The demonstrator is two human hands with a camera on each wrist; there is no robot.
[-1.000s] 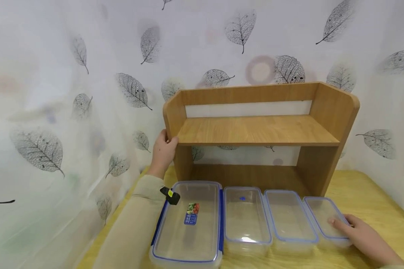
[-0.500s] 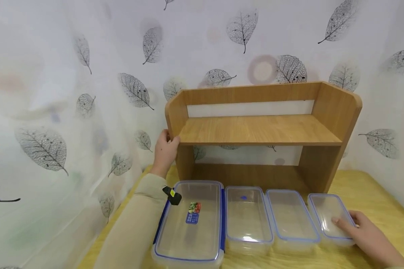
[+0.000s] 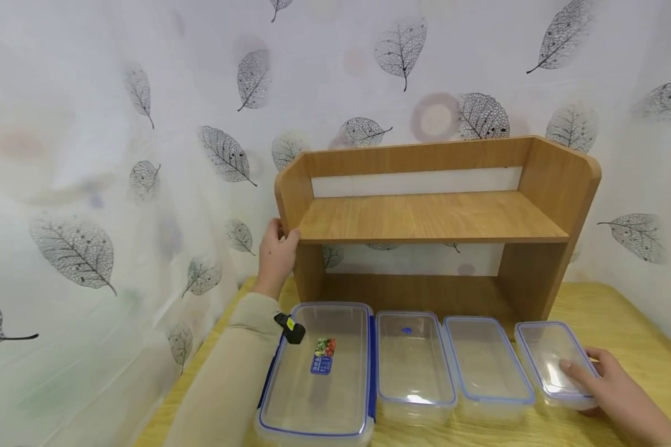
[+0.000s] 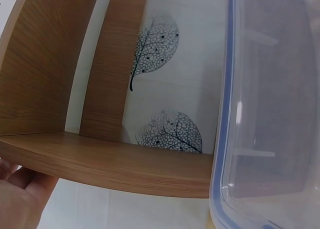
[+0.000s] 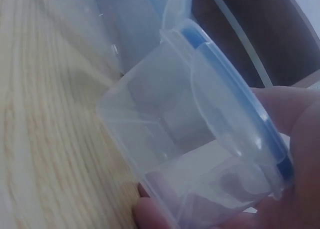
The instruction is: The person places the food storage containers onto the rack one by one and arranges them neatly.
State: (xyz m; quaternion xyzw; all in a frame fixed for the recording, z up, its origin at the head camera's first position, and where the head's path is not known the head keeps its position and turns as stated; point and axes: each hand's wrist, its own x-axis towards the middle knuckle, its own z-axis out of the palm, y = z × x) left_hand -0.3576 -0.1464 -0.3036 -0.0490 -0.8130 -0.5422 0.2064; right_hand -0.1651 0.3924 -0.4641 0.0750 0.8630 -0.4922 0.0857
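Note:
My left hand (image 3: 277, 257) grips the left side panel of a two-tier wooden desk shelf (image 3: 433, 214), thumb on the front edge; the left wrist view shows its fingers (image 4: 31, 186) partly behind the wood. At the right end of a row, my right hand (image 3: 620, 388) holds a small clear food container (image 3: 556, 357) with a blue-rimmed lid. The thumb lies on the lid, and fingertips (image 5: 152, 214) reach below the container in the right wrist view. It looks slightly tilted, its right side raised from the table.
Left of the small container stand two mid-sized clear containers (image 3: 416, 360) (image 3: 488, 360) and a large one (image 3: 319, 391) with blue side clips and a label. All stand before the shelf on a yellow wooden table (image 3: 598, 310). Leaf-printed curtain or wall covering (image 3: 117, 310) surrounds the table.
The small container has shifted right with my right hand, widening its gap from the neighbouring container, and its right side has come up. My left hand keeps its grip on the shelf.

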